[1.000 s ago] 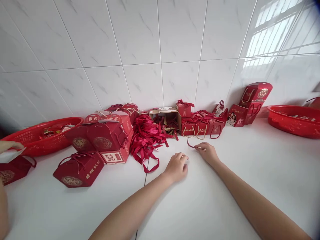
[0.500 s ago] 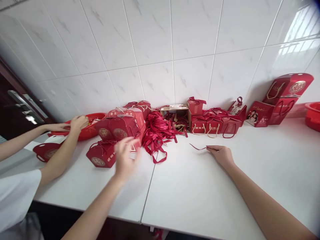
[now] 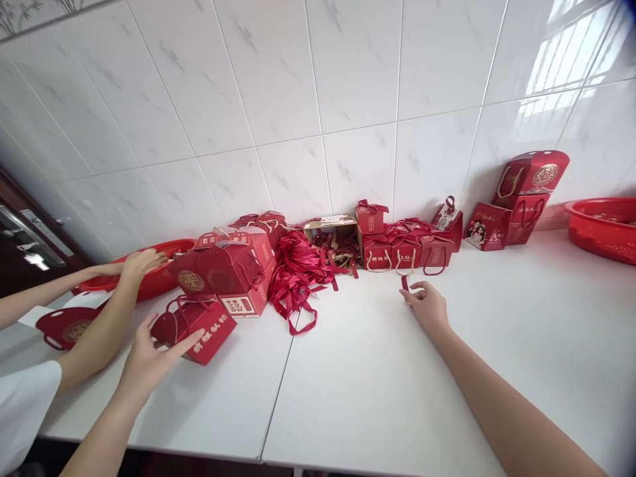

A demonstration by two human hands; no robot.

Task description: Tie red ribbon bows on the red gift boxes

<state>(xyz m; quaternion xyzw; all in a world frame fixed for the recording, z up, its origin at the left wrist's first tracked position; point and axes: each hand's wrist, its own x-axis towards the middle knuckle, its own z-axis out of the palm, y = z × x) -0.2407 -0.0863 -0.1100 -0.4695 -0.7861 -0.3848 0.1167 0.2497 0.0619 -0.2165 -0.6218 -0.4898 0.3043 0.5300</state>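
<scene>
My left hand (image 3: pixel 152 358) is closed around a red gift box (image 3: pixel 211 338) with gold lettering and a cord handle. The thumb lies along the front face, while the other fingers are partly hidden behind the box. Between thumb and fingers, my right hand (image 3: pixel 430 308) pinches a short dark red ribbon (image 3: pixel 405 283) just above the white table. More red boxes (image 3: pixel 213 265) are stacked behind the held one. To their right lies a loose heap of red ribbons (image 3: pixel 298 265) beside an open cardboard box (image 3: pixel 338 242) filled with small red and gold pieces.
A co-worker's arms (image 3: pixel 99 324) reach into a red plastic basket (image 3: pixel 154 281) at left. Small red boxes (image 3: pixel 407 252) line the tiled wall. Taller red boxes (image 3: pixel 521 218) and another red basket (image 3: pixel 596 232) stand at right. A seam crosses the white table (image 3: pixel 358 384).
My left hand has moved left and down and taken hold of the front red gift box, which is now turned. My right hand still pinches the ribbon. The view has shifted.
</scene>
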